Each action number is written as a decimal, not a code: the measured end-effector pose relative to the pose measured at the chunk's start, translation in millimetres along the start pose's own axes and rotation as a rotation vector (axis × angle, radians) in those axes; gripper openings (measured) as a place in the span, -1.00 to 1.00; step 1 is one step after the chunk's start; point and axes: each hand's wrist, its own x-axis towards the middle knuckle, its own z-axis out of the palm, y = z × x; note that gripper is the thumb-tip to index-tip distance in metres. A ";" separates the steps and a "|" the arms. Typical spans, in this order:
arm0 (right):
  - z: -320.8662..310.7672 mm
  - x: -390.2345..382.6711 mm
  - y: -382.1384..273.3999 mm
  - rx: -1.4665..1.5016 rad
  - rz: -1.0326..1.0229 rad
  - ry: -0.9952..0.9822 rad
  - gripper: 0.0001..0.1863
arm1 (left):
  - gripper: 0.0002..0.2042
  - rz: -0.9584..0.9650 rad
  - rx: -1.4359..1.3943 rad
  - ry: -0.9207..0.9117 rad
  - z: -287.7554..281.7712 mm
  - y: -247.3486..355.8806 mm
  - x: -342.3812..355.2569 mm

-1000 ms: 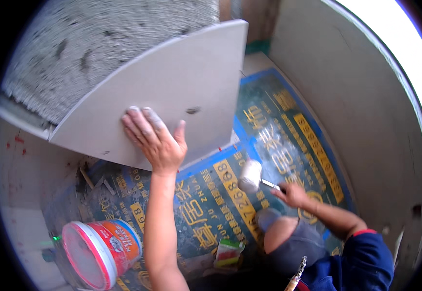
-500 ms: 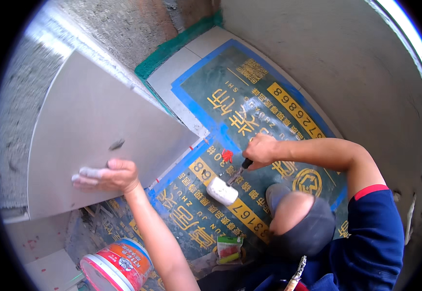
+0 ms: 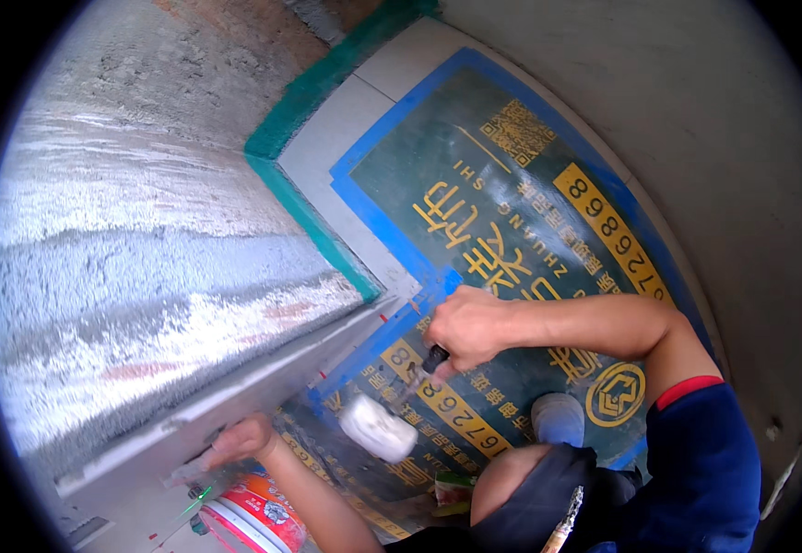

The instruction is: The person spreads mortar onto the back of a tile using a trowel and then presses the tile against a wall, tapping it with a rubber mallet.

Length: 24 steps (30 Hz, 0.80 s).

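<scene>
My right hand (image 3: pixel 470 327) is closed round the dark handle of a mallet with a white head (image 3: pixel 378 429). The mallet head hangs above the covered floor, close to a large grey tile (image 3: pixel 189 419) but apart from it. That tile stands upright along the left wall and shows at a steep angle, its top edge toward the wall. My left hand (image 3: pixel 240 438) lies with its fingers stretched out against the tile's face; its fingertips are partly blurred.
Green floor sheeting with yellow print (image 3: pixel 401 166) is edged by blue tape (image 3: pixel 355 152). Rough cement wall (image 3: pixel 143 267) rises at left, a smooth grey wall (image 3: pixel 696 111) at right. A red bucket (image 3: pixel 258 516) stands below my left hand. A cigarette (image 3: pixel 564 525) shows at the lower edge.
The tile, seen broadly leaning out before, now stands steeply against the left wall. My left hand has moved lower with it. The mallet has come left, nearer the tile, and the view has shifted.
</scene>
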 end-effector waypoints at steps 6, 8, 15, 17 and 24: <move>-4.8 22.0 5.9 0.127 0.050 0.038 -0.51 | -0.37 -0.062 -0.168 -0.001 4.5 9.3 -2.0; -8.4 20.5 -0.9 0.093 -0.026 -0.101 -0.52 | -0.39 -0.037 -0.198 0.011 3.6 13.4 2.7; -3.9 28.5 -24.0 0.036 0.038 -0.055 -0.48 | -0.08 0.061 0.074 -0.136 -9.3 38.2 30.1; -18.4 35.7 -21.7 0.030 0.049 -0.065 -0.46 | 0.04 0.032 0.183 -0.130 -7.0 42.6 33.9; 20.7 34.5 -60.5 -0.141 0.118 0.224 -0.47 | -0.25 -0.177 -0.078 -0.156 -19.7 23.0 -1.8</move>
